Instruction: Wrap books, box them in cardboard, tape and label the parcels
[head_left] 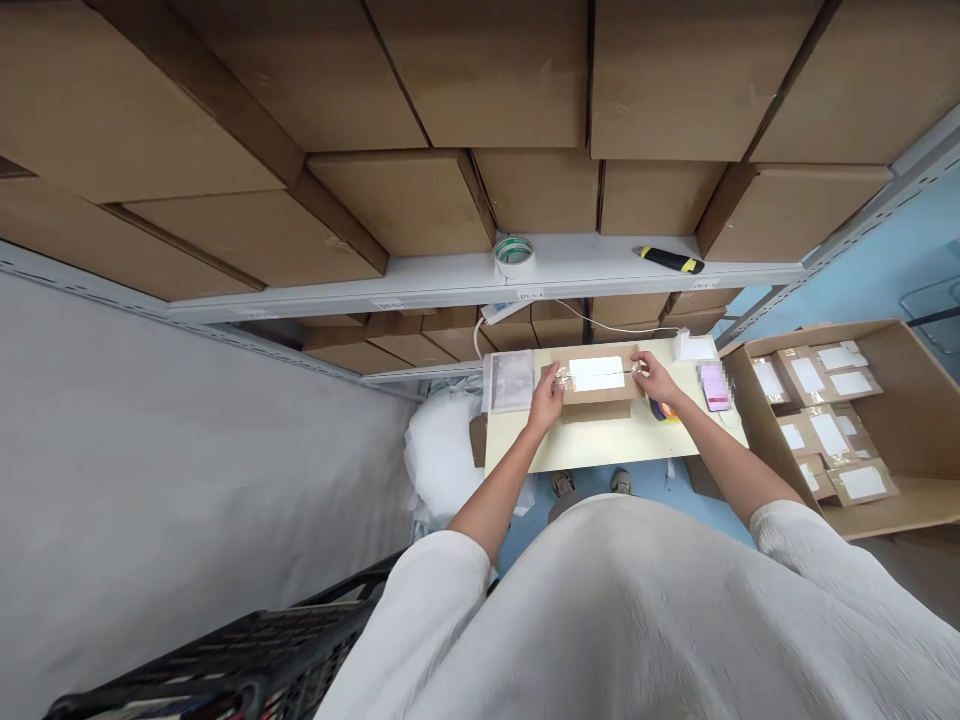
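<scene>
A small flat cardboard parcel (596, 377) with a white label lies on a pale yellow table (600, 445). My left hand (547, 395) pinches at the parcel's left end and my right hand (654, 378) at its right end. A strip of clear tape appears stretched between the two hands across the label. A tape dispenser (664, 410) with orange and dark parts sits just under my right wrist.
A phone (714, 386) lies right of the parcel, and a stack of clear bags (510, 380) on its left. A large open box (892, 500) at the right holds several labelled parcels. The shelf (450, 275) above carries a tape roll (514, 256), a yellow-black utility knife (670, 259) and cartons. A black crate (247, 650) stands lower left.
</scene>
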